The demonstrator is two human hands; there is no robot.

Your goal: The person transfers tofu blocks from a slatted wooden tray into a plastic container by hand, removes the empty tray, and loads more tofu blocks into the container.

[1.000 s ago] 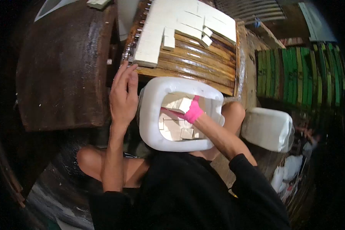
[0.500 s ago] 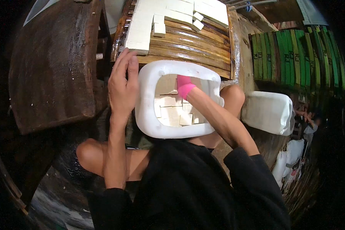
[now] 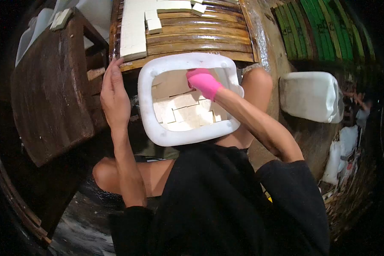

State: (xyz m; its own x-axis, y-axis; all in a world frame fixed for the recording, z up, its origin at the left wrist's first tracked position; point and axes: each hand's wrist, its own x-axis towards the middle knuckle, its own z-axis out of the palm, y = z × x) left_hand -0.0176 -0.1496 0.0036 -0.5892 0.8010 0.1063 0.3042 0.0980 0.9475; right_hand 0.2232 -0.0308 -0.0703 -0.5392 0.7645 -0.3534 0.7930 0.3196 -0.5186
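Note:
My right hand [image 3: 202, 81], in a pink glove, reaches into a white plastic container [image 3: 151, 128] with its top cut open. The fingers are curled down, and what they hold, if anything, is hidden. Below the hand, several off-white blocks [image 3: 185, 116] lie fitted side by side inside the container. My left hand [image 3: 114, 91] is bare, palm inward, with its fingers extended beside the near left corner of a pale slab [image 3: 133, 38]. That slab rests on a wet wooden slatted rack [image 3: 200, 42].
Small white blocks [image 3: 154, 25] sit on the rack. A dark wooden table [image 3: 51, 85] stands at the left, a white jug [image 3: 309, 96] at the right. Green slats [image 3: 320, 32] are stacked at the upper right. A co-worker's arm [image 3: 357, 100] shows dimly at the far right.
The white block seen at my right hand one second ago is no longer visible there. That hand is now lower in the container's far part. The view has shifted, with the rack higher in it.

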